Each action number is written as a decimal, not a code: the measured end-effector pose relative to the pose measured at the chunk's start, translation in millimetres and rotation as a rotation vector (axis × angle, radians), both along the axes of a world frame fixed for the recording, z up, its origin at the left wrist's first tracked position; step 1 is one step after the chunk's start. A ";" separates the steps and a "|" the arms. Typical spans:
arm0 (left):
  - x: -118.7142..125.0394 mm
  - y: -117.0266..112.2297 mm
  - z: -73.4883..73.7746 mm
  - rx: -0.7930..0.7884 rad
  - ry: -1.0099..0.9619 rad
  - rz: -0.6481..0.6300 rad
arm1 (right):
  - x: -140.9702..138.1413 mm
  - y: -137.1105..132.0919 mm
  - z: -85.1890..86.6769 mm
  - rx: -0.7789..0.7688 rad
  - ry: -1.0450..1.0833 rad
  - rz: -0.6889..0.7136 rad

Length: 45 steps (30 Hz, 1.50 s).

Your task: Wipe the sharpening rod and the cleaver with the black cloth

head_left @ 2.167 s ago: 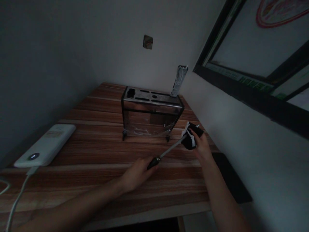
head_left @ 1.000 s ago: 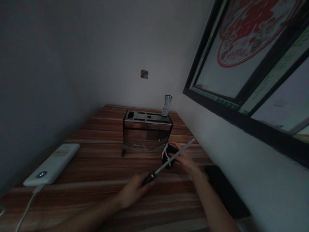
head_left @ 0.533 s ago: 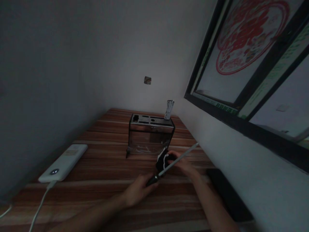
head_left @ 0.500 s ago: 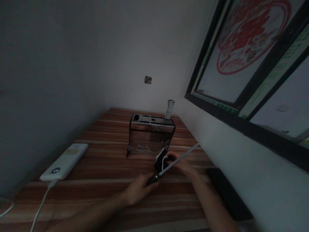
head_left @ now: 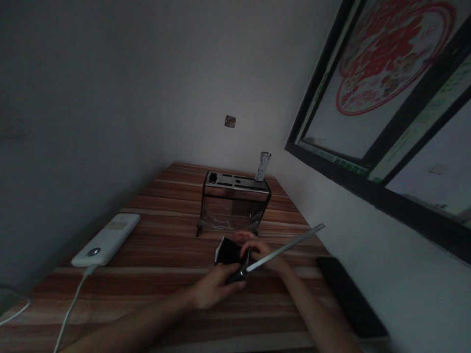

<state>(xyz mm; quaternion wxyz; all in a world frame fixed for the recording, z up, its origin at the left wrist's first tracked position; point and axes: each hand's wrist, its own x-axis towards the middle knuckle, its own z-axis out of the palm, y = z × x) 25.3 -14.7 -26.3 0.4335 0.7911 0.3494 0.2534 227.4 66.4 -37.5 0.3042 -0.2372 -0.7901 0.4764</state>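
My left hand [head_left: 211, 289] is closed around the black handle of a long steel honing rod [head_left: 285, 248], which points up and to the right toward the wall. My right hand [head_left: 263, 250] pinches a dark cloth [head_left: 228, 251] with a pale edge against the rod, right by the handle. Both hands hover low over the striped wooden table [head_left: 165, 235]. Behind them stands a metal knife block [head_left: 235, 202] with slots in its top.
A white power bank [head_left: 106, 239] with a lit dot lies at the left, its white cable [head_left: 69, 309] trailing to the near edge. A flat black object [head_left: 348, 296] lies by the right wall. A small foil packet [head_left: 263, 165] leans behind the block. A framed window fills the upper right.
My right hand slid the cloth from the rod's tip down to the handle end. The rod's bare tip now shows at the right. The camera tilted up and shifted.
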 end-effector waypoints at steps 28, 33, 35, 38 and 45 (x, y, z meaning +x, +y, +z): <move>-140.1 72.8 188.6 0.950 0.856 0.819 | 36.8 11.3 46.9 0.207 0.173 -0.521; -143.2 95.8 261.2 1.201 1.132 0.758 | 36.7 23.4 68.3 0.253 0.324 -0.727; -140.6 106.9 289.2 1.246 1.227 0.721 | 31.5 29.9 69.3 0.255 0.384 -0.799; -136.7 123.7 328.8 1.249 1.358 0.637 | 20.3 37.6 62.0 0.247 0.445 -0.876; -118.8 153.6 396.1 1.361 1.428 0.553 | 0.6 37.0 38.2 0.212 0.485 -0.900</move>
